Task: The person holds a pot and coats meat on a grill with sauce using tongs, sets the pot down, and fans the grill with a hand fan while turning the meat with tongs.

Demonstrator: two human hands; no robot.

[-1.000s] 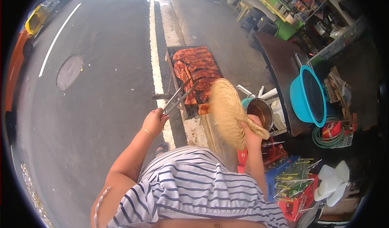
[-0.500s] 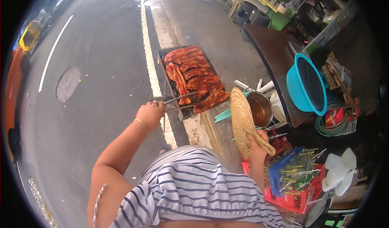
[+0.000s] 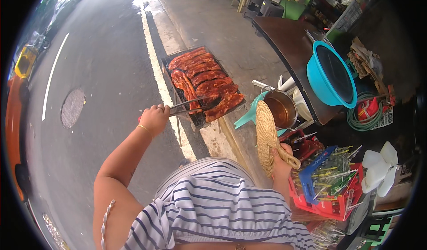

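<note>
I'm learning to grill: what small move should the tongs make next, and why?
Probably the left hand should squeeze the tongs: their arms stand apart, with the tips among the meat strips at the near end of the grill, while the right hand holds the woven fan clear of them.

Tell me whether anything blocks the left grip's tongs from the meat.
Nothing visible does: the tongs run from the left grip to the meat on the grill. The woven fan in the right grip is off to the right.
</note>
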